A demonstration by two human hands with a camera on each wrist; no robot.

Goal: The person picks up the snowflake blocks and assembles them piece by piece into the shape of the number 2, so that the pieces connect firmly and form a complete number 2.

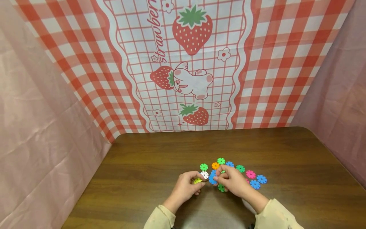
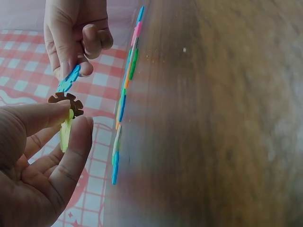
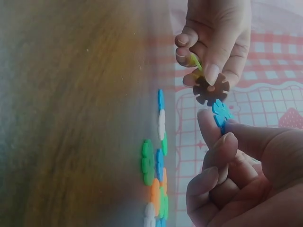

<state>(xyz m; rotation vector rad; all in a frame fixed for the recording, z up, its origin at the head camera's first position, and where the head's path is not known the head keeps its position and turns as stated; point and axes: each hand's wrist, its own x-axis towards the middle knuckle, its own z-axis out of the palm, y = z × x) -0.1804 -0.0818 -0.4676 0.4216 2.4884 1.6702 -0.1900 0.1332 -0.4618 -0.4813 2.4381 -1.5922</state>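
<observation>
My left hand (image 1: 184, 186) pinches a brown notched flower disc (image 3: 220, 90) between thumb and fingers. A yellow flower disc (image 2: 66, 135) sits crosswise against the brown one, close to the left fingers. My right hand (image 1: 235, 183) pinches a blue flower disc (image 2: 69, 81) by its edge. In both wrist views the blue disc's rim meets the brown disc's rim; whether their slots interlock, I cannot tell. Both hands are held just above the table, facing each other. The right hand partly covers loose discs beneath it in the head view.
Several loose flower discs lie flat on the brown wooden table (image 1: 137, 178), among them a white one (image 1: 204, 175), an orange one (image 1: 215, 165), a pink one (image 1: 250, 174) and a blue one (image 1: 261, 179). Behind the table's far edge hangs a strawberry-print checked cloth (image 1: 257, 95).
</observation>
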